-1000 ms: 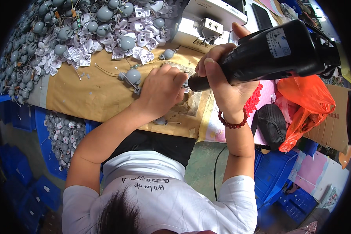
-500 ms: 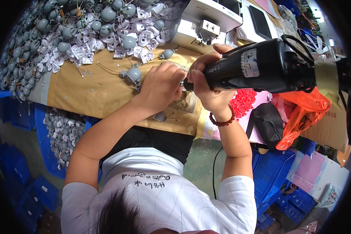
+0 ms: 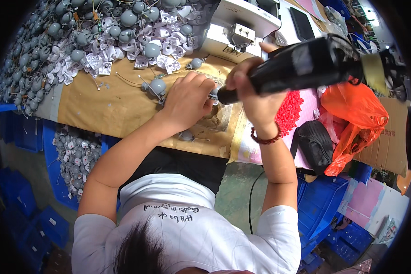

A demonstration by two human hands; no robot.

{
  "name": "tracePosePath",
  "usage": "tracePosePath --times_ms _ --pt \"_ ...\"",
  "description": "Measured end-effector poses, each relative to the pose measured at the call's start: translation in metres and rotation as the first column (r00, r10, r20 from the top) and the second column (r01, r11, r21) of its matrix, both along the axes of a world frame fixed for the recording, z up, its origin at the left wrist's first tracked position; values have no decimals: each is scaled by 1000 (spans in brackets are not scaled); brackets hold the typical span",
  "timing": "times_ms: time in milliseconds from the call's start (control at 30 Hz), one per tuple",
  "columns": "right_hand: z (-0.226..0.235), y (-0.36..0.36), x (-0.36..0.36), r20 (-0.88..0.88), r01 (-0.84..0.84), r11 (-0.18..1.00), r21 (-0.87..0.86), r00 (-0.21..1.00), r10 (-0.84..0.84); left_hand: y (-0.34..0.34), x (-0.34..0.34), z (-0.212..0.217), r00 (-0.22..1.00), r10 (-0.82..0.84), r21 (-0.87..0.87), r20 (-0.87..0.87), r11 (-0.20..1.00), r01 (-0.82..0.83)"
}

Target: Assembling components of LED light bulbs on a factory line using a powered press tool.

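Note:
My right hand (image 3: 255, 98) grips a black electric screwdriver (image 3: 301, 64), its body slanting up to the right and slightly blurred. The screwdriver's nose is close to a small grey part (image 3: 214, 93) at my left fingertips. With its fingers curled, my left hand (image 3: 187, 98) holds that part against the brown work surface (image 3: 96, 102); most of the part is hidden. Left of that hand lies a grey dome piece (image 3: 157, 86) with thin wires. A further grey piece (image 3: 186, 135) rests below my left wrist.
Grey domes and white plastic bases (image 3: 102, 59) heap up at the far left. A white machine (image 3: 239, 34) stands at the back. To the right are red small parts (image 3: 289, 112), a black pouch (image 3: 314, 146) and an orange plastic bag (image 3: 351, 109). A blue bin (image 3: 55, 178) holds more domes.
My right hand and the screwdriver have shifted right and slightly down, drawing the nose back from the part. My left hand stays nearly where it was.

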State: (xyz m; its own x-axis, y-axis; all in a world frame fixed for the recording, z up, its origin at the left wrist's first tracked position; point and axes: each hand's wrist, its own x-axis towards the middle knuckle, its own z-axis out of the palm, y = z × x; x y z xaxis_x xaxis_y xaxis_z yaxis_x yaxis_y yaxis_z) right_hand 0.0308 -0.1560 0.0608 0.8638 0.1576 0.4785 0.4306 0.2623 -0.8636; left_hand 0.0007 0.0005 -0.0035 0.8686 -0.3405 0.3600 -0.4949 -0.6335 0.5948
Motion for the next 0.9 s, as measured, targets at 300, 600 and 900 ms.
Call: tracePosePath --times_ms 300,600,900 --pt "-34 -101 83 -229 469 842 -265 818 -528 0 -9 -4 999 33 -55 -30 998 -34" --pt "-58 -30 -4 -270 12 856 -517 946 -177 1 -16 -4 1000 13 -113 15 994 -11" --pt "-1 4 6 -430 9 984 177 900 69 29 -18 69 996 -73 -336 -42 940 54"
